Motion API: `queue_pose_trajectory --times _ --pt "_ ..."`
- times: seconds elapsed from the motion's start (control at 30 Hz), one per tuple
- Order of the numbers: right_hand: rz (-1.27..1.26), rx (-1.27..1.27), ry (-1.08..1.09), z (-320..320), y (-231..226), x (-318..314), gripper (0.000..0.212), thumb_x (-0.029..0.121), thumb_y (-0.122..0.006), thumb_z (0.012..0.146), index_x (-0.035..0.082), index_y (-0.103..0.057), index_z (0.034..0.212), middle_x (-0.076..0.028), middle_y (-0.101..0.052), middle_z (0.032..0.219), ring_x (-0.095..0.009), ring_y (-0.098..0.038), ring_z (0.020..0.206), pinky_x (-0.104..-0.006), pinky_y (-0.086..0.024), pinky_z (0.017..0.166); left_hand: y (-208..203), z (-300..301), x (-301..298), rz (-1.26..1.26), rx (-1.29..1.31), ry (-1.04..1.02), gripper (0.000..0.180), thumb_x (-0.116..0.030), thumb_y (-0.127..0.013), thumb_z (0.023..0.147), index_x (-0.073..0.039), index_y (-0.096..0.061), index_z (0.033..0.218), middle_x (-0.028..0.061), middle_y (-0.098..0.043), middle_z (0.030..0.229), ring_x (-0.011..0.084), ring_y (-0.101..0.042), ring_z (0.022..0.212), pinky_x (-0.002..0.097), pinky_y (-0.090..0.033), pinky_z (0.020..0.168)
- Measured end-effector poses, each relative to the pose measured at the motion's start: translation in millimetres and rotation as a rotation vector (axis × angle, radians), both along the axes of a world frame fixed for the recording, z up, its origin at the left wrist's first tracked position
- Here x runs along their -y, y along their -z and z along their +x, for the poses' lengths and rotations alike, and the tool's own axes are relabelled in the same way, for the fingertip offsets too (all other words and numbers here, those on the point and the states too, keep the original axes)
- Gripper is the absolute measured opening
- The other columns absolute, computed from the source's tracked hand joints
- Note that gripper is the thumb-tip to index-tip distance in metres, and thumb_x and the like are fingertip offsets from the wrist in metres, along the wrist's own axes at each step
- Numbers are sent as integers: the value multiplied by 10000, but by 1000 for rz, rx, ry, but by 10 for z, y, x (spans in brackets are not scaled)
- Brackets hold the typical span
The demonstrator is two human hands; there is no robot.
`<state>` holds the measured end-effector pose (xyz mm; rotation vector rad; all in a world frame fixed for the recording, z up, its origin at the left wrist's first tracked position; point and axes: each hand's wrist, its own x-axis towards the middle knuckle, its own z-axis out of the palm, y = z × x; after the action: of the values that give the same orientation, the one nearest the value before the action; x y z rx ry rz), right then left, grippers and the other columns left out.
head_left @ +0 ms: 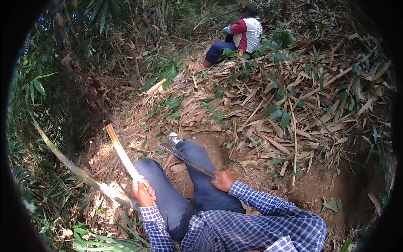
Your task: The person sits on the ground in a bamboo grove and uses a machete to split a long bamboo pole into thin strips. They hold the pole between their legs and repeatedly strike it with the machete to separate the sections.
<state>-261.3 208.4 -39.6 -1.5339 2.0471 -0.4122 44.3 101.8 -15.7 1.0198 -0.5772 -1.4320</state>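
My left hand point(144, 193) is closed around the lower end of a split bamboo strip point(121, 152). The strip slants up and to the left, pale along its length and browner at its tip. In my right hand point(223, 180) is the handle end of a machete point(189, 160), its dark blade pointing up and left across my raised knee. Blade and bamboo strip are apart. How far the handle reaches inside my fist is hidden by the fingers.
A long bamboo pole point(69, 163) runs along my left side. Dry leaves point(260, 113) cover the slope ahead, with a thin upright stick point(293, 143) at the right. Further up, another person point(247, 31) sits turned away. A cut bamboo stump point(156, 86) juts out.
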Motion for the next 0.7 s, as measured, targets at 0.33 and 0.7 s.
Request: queue_pose_trajectory --times 0.33,0.7 --pt "74 35 82 77 -73 -231 488 364 -672 801 57 -613 1176 -221 -682 923 -380 -664 838 -450 -525 805 -5 37 -3 7 11 -11 118 -189 -423 999 -87 -474 970 3 -444 660 64 -368 407 216 -294 325" --pt "-70 139 48 19 31 -179 305 228 -675 755 39 -662 994 -207 -670 835 -369 -657 779 -434 -521 713 89 160 -12 -5 -26 -8 126 -194 -419 1003 -88 -481 974 3 -462 662 63 -371 405 213 -299 326"
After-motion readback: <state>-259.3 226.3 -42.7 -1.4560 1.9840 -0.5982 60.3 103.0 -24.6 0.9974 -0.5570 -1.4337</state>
